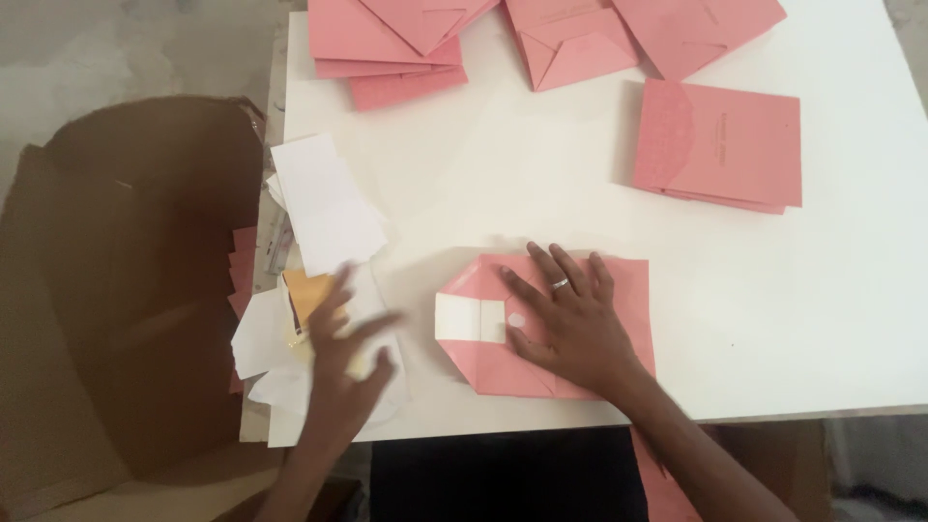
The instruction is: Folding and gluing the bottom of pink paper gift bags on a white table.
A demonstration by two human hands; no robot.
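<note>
A pink envelope (483,367) lies near the table's front edge with its flap open to the left and a white card (462,317) showing in the opening. My right hand (570,324) presses flat on the envelope, fingers spread, a ring on one finger. My left hand (340,372), blurred, rests with fingers apart over a heap of white papers (324,208) and a yellow-orange slip (304,290) at the table's left edge. It grips nothing that I can see.
The white table (773,319) carries stacks of pink envelopes at the back left (382,58), back middle (570,43) and right (720,145). A large open cardboard box (126,290) stands left of the table. Several pink sheets sit between box and table.
</note>
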